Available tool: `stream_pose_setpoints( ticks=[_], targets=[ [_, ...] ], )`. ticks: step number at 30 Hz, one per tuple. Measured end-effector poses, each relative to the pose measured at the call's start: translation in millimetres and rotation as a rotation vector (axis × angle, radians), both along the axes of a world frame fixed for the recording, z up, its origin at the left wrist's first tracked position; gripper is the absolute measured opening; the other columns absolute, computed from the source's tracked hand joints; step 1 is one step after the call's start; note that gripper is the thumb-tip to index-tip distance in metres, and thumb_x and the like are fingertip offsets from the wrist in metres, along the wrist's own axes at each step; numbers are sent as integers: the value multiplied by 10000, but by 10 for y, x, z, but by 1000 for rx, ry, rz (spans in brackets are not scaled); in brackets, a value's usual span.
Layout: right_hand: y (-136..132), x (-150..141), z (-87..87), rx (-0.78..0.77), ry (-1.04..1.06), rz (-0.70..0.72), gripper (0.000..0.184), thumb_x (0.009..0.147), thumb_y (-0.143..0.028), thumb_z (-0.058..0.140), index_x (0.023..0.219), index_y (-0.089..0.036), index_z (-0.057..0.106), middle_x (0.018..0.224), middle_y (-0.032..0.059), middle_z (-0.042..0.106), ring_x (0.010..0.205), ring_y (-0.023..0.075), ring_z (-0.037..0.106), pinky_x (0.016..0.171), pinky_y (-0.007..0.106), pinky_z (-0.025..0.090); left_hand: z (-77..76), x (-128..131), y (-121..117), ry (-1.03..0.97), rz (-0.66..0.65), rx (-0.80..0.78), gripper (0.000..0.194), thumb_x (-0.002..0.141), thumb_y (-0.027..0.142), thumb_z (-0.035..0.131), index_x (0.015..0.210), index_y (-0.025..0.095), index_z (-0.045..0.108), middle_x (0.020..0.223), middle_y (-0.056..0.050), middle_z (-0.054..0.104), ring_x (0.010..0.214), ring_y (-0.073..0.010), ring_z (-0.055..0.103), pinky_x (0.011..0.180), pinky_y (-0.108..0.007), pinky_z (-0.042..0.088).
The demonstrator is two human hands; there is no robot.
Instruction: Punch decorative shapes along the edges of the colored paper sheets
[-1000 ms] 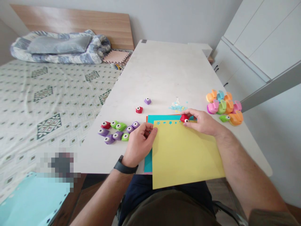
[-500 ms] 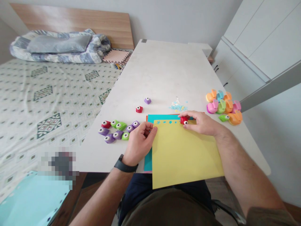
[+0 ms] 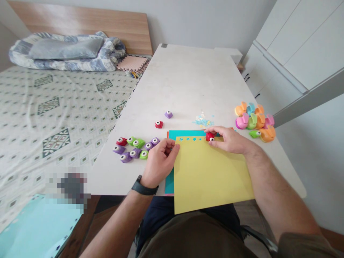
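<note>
Fingers of the left hand (image 3: 162, 160) are pinching the yellow sheet (image 3: 212, 175)'s corner, while the right hand (image 3: 228, 140)'s are gripping a red punch (image 3: 209, 137) at its top edge.

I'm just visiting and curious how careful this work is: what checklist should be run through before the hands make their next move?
1. Left hand steadying the yellow rectangular paper sheet by its left edge: ok.
2. Small red plastic punch gripped in the right hand: ok.
3. Punch at the sheet's far edge, in line with the row of cut-out shapes: ok.
4. Sheet fully supported by the white table: not ok, its near edge overhangs.
5. Paper fully inside the punch's slot: cannot tell, slot hidden.
</note>
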State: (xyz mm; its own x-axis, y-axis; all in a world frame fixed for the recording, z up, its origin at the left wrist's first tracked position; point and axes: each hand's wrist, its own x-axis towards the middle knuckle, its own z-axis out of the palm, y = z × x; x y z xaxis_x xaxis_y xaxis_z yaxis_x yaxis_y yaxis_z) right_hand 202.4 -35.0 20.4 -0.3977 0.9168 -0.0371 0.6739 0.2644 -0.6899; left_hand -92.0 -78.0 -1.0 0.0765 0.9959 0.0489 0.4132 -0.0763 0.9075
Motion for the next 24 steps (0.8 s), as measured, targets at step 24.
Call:
stream_pose_setpoints(
  ticks=[24],
  targets=[
    [9,-22,46,0,-15,58,193,844,-264,710,1034,-228,721,1123,60,751,1070,252,684,943,384,536,-15,-3,-2,-9,-11,19,230,947,420,640,938,192,666,777,-3,676,623,-116,567,559,-221,432]
  ],
)
